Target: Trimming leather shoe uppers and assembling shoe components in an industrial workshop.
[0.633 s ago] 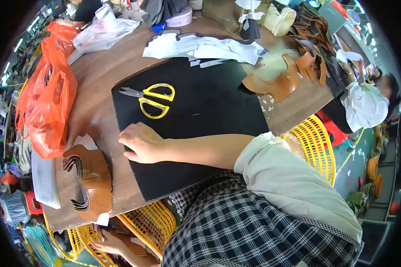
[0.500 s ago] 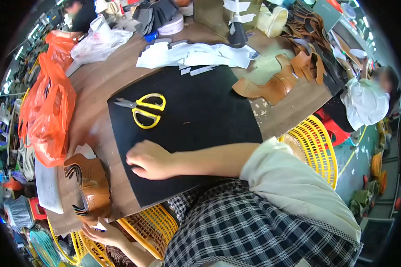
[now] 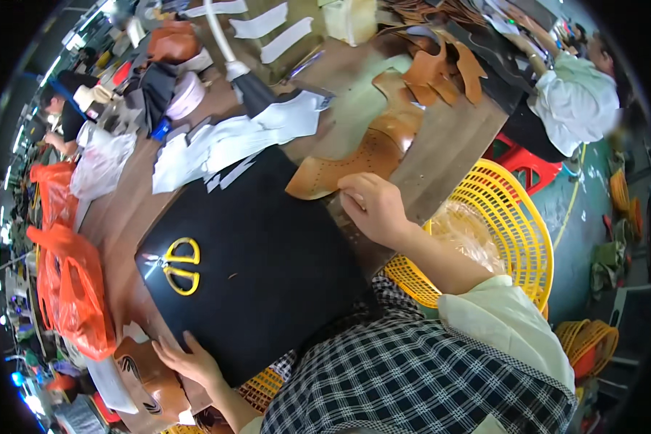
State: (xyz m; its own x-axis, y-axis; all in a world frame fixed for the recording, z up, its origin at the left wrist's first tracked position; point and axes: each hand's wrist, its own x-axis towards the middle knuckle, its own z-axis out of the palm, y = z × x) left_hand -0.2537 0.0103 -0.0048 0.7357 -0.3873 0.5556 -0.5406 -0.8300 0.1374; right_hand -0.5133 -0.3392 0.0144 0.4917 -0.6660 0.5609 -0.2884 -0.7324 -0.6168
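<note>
My right hand [image 3: 376, 213] has its fingers closed at the near edge of a brown perforated leather piece [image 3: 369, 155], to the right of the black mat [image 3: 267, 246]. My left hand [image 3: 195, 365], fingers spread, rests at the mat's lower left edge, holding nothing. Beside it lies a folded stack of brown leather pieces [image 3: 155, 383]. Yellow-handled scissors [image 3: 168, 261] lie on the left of the mat, blades pointing left.
White cut pieces [image 3: 231, 141] lie along the mat's far edge. Orange plastic bags [image 3: 76, 289] sit at the table's left. More brown leather pieces [image 3: 430, 69] lie far right. A yellow basket [image 3: 539, 224] stands right of the table, near a person in white [image 3: 579, 101].
My right hand has gone from over the mat to the leather piece at right. My left hand has risen from below the leather stack to the mat's edge. The view has turned right.
</note>
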